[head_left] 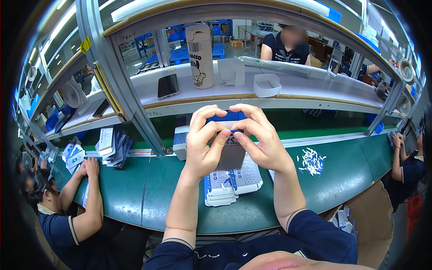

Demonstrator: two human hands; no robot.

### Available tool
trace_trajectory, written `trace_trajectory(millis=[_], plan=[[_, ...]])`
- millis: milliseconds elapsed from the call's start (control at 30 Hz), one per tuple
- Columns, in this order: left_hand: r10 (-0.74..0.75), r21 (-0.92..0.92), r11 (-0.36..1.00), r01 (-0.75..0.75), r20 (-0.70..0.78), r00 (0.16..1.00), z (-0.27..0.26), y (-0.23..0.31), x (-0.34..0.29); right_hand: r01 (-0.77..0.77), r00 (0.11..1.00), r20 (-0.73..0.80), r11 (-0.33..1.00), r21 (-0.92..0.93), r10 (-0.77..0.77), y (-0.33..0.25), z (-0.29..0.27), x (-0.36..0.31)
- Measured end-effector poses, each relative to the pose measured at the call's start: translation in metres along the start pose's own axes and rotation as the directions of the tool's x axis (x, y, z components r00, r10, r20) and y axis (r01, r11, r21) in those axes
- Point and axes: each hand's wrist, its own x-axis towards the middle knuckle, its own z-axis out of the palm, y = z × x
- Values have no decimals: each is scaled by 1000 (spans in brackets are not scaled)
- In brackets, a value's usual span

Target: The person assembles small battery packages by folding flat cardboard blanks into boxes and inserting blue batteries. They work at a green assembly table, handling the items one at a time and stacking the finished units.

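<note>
Above the green bench I hold up a small flat grey carton (pixel 231 158) with dark print and blue at its top edge. My left hand (pixel 203 143) grips its upper left part, thumb and fingers curled at the top. My right hand (pixel 261 143) does the same on the upper right, and both thumbs nearly meet. The fingers partly hide the carton's top. Beneath it lies a stack of flat white-and-blue cartons (pixel 247 178). Just left of my left wrist stands a block of pale cartons (pixel 181 143), partly covered by my hand.
Small white and blue pieces (pixel 311 162) lie heaped at right. Piled cartons (pixel 118 146) lie at left near a co-worker (pixel 67 207). The shelf (pixel 225 92) ahead bears a phone (pixel 168 86) and a bottle (pixel 199 58). A large cardboard box (pixel 371 216) stands at lower right.
</note>
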Motion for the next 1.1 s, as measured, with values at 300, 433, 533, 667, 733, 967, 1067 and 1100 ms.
trace_trajectory(millis=[300, 433, 533, 667, 733, 967, 1067, 1100], plan=[[75, -39, 996, -76, -40, 996, 1, 9, 1, 135, 990, -54, 990, 39, -132, -8, 8, 2], [87, -111, 989, -97, -93, 992, 3, 14, -2, 196, 980, -53, 980, 38, -194, -10, 3, 1], [66, -154, 985, -79, -87, 994, -1, 15, -2, 143, 989, -62, 985, 98, -137, -16, 3, 0], [43, -83, 995, -48, -61, 997, -5, 16, -2, 167, 983, -74, 986, 0, -167, -19, 0, 2], [30, -36, 999, -32, -50, 998, -5, 19, 0, 212, 974, -67, 975, -64, -216, -17, -3, 3], [15, 91, 996, -10, -60, 998, 4, 37, -2, 248, 962, -126, 968, 21, -244, -14, -10, 5], [45, 180, 983, -34, -56, 997, 7, 45, -6, 274, 954, -149, 960, 64, -262, -10, -16, 3], [22, 143, 990, -11, -80, 997, 9, 49, -8, 290, 948, -161, 954, 83, -274, -9, -15, 4]])
